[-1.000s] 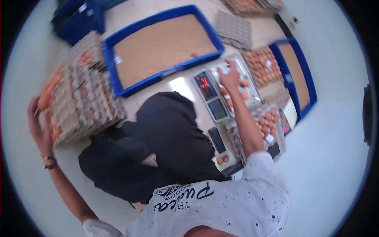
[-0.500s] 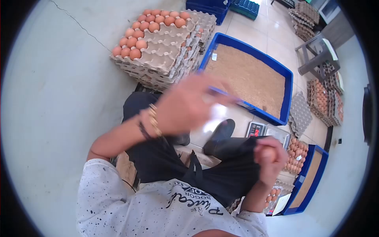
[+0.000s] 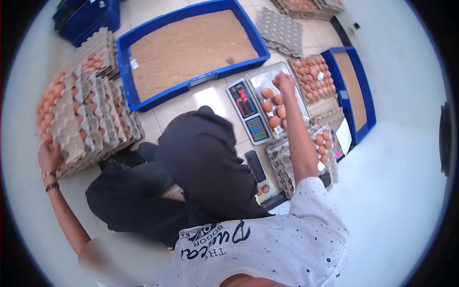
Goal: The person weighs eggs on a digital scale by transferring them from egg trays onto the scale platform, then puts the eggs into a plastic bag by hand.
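My left hand (image 3: 49,154) is at the near corner of a tall stack of egg trays (image 3: 71,129), fingers bent around something by the brown eggs (image 3: 50,103) on top. My right hand (image 3: 284,82) hangs over the metal pan of a digital scale (image 3: 247,111), its fingers closed; what they hold, if anything, is hidden. Several brown eggs (image 3: 274,121) lie on the pan (image 3: 267,71) below and beside my right wrist. The scale's red digits are lit.
A large blue crate (image 3: 184,91) with a brown bed lies ahead. Right of the scale are a full egg tray (image 3: 313,79), a narrower blue crate (image 3: 370,103) and a partly filled tray (image 3: 283,167). A black phone-like object (image 3: 255,166) and two eggs (image 3: 263,190) lie nearer.
The view has swung back right. My hands, in front of my body half a second ago with an egg in the right one, have spread to the tray stack and the scale.
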Tool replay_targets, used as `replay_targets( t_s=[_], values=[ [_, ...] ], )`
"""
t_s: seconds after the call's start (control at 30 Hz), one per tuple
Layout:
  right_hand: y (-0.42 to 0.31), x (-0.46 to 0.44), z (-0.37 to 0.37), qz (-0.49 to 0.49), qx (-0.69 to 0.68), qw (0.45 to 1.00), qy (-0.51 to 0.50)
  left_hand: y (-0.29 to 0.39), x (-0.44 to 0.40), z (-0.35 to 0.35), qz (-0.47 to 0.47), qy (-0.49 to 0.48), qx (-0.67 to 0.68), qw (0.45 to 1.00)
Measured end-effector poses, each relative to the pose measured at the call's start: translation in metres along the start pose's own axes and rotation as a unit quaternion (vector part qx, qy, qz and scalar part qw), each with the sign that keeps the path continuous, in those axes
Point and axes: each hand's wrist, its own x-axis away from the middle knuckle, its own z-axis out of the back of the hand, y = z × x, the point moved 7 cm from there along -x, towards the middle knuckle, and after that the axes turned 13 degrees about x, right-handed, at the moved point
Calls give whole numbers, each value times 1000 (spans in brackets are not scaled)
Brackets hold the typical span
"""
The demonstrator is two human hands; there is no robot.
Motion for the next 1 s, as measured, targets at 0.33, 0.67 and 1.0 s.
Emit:
replay_targets(
  t_s=[0.33, 0.67, 1.0],
  values=[
    [-7, -8, -1, 40, 532, 844, 59, 0, -14, -3, 109, -6, -79, 991],
    [-53, 14, -9, 137, 334, 922, 137, 23, 19, 68, -19, 104, 70, 992],
    [-324, 421, -135, 569, 181, 722, -350, 334, 191, 24, -199, -292, 665, 658]
  ],
)
